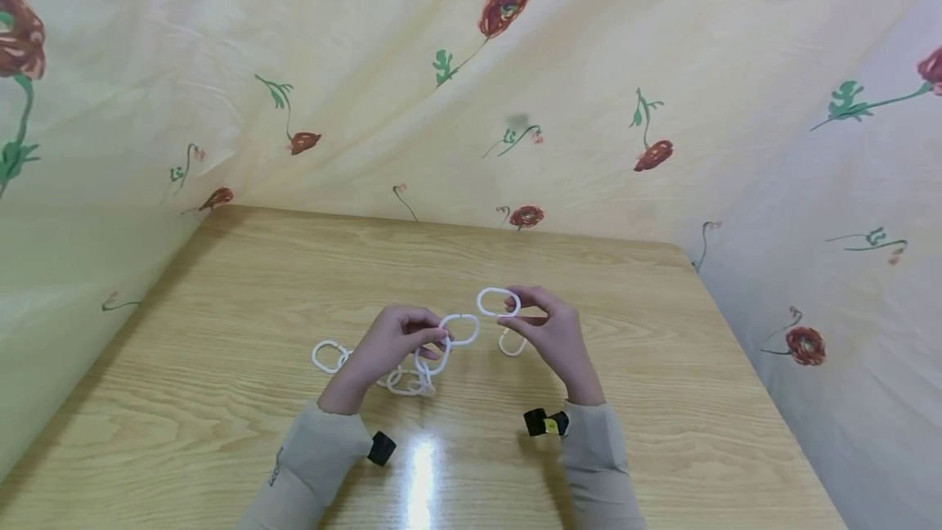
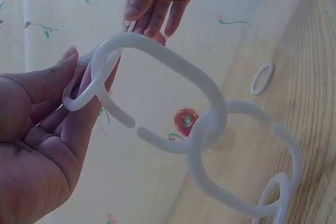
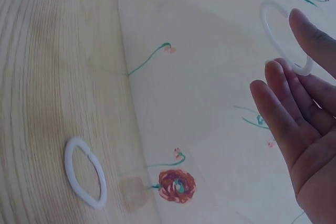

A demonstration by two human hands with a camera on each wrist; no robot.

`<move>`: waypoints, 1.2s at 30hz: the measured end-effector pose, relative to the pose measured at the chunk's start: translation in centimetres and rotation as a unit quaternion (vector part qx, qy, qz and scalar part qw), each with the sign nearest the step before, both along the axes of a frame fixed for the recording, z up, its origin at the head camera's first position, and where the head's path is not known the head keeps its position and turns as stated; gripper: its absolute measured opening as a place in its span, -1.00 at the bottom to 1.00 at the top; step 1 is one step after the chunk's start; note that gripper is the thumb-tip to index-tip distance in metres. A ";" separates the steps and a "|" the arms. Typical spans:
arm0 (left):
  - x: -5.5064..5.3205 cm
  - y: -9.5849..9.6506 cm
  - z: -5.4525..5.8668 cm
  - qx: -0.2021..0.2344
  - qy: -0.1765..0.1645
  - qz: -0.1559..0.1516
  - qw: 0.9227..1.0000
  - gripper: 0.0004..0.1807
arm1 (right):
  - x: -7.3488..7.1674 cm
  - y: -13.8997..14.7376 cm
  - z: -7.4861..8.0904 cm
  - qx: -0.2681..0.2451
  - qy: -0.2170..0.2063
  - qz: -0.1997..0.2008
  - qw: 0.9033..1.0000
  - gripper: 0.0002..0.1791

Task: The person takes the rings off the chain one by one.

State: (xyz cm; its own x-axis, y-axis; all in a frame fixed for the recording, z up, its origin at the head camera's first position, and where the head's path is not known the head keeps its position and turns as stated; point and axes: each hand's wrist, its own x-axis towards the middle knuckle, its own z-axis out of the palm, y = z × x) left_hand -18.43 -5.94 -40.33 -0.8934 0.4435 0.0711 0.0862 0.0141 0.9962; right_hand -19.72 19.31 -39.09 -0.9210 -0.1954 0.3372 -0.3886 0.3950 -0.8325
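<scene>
My left hand pinches a white plastic chain link between thumb and fingers. From that link hangs a chain of several oval links, each with a small gap in its side, trailing down to the table. My right hand, just to the right, pinches a single white link by its end, thumb on one side and fingers on the other. This link stands apart from the chain in the head view. Below the right hand, another loose link lies flat on the wood.
The chain's far end lies on the table to the left, partly hidden behind my left hand and wrist. The wooden table ends at the back against a cream cloth with red flowers, which also rises on both sides.
</scene>
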 end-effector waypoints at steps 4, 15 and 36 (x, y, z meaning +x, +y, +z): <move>0.0 0.0 0.0 -0.001 0.000 0.003 1.000 -0.80 | -0.2 1.1 0.0 0.033 -0.006 0.001 0.999 -0.56; 0.0 0.0 0.0 -0.003 -0.003 0.010 1.000 -0.79 | -0.7 3.6 -0.3 0.079 -0.029 -0.023 0.996 -0.55; 0.2 -0.2 0.3 -0.002 -0.006 0.006 1.000 -0.77 | -1.5 6.4 -2.5 0.159 -0.078 -0.014 0.984 -0.55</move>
State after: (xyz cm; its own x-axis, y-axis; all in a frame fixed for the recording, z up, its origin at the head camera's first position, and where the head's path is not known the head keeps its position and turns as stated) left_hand -18.27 -6.14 -40.02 -0.8993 0.4334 0.0585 0.0741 0.0190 0.9971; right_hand -21.18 25.73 -41.63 -0.9634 -0.2413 0.1169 -0.2505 0.6539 -0.7139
